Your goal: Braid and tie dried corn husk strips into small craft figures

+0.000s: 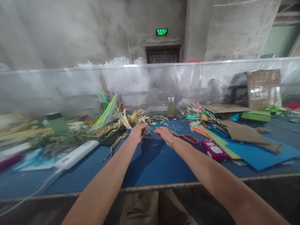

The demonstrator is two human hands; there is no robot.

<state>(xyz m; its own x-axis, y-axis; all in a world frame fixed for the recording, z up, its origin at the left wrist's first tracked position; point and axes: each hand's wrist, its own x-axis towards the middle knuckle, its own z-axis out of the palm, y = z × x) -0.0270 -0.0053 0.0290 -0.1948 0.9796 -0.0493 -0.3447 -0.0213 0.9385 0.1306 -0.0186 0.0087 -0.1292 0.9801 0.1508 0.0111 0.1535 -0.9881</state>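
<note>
Above the middle of the blue table (150, 175), my left hand (138, 132) is closed in a pinch, close to a pile of pale straw-like strips (134, 118). A little to its right, my right hand (164, 134) has its fingers pressed together as well, a short gap apart from the left. Thin strands show near the fingertips, but what either hand grips is too small and blurred to name. Scissors with red handles (190, 139) lie just right of my right hand, partly behind the wrist. A purple box (213, 150) sits by the right forearm.
At left lie a white power strip (77, 154) with its cord, a green bottle (57, 123) and a bundle of coloured strips (110, 107). At right are blue paper (257, 154) and cardboard (246, 132). A glass jar (171, 107) stands before the perforated metal panel (140, 82).
</note>
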